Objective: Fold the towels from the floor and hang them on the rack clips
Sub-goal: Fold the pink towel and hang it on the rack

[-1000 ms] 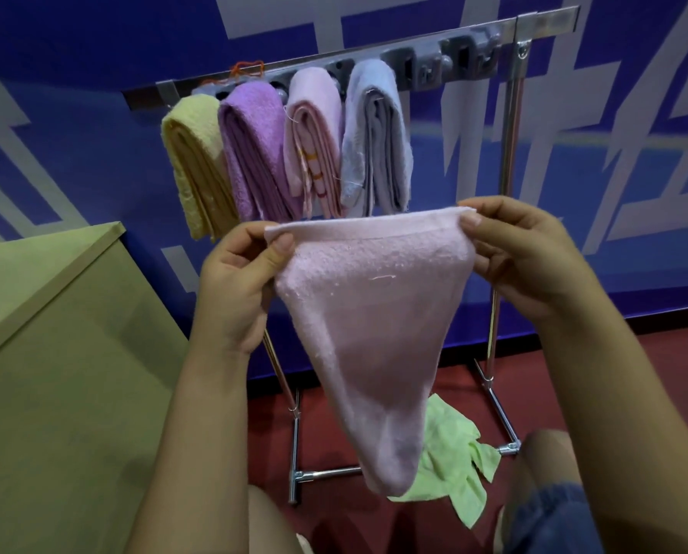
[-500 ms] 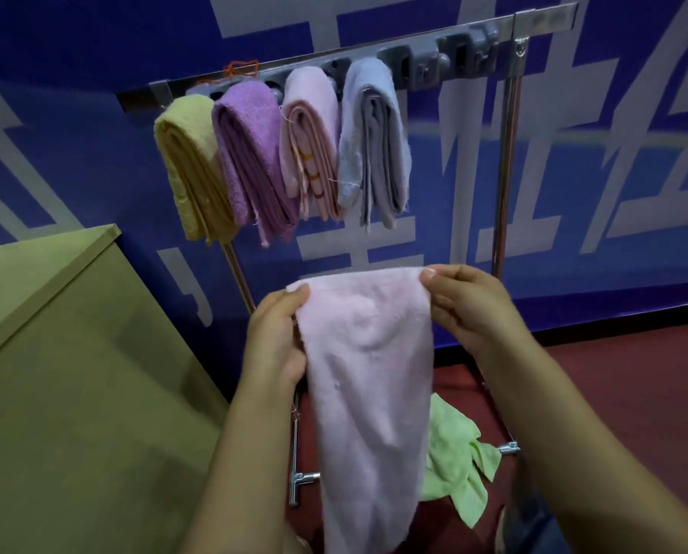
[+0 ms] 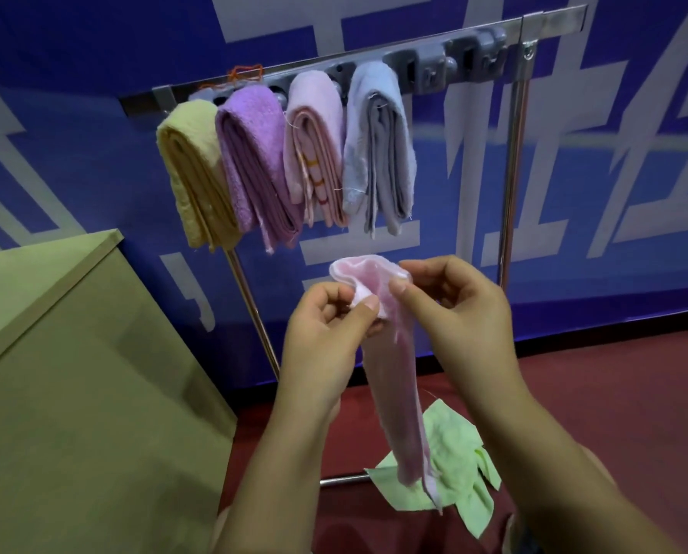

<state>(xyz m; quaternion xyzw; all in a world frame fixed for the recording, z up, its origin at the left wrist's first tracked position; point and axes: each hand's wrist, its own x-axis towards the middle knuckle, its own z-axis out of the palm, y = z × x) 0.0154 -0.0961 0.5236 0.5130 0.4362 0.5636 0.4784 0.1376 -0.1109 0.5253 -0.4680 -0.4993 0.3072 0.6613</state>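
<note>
both our hands pinched the pink towel [image 3: 394, 377] at its bunched top edge, left hand [image 3: 326, 333] and right hand [image 3: 458, 313] close together below the rack [image 3: 514, 153]. it hung down in a narrow strip, its tail over the green towel [image 3: 454, 465] on the floor [image 3: 614, 393]. we judged the fold might skew or slip open, since the gathered edge looked uneven and two free clips [image 3: 450, 62] sat well above.

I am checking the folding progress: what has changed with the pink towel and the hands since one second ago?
The left hand and right hand came together and lower, narrowing the pink towel from a wide spread into a thin hanging strip. Both keep their grip. The four hung towels and the green towel on the floor stayed.
</note>
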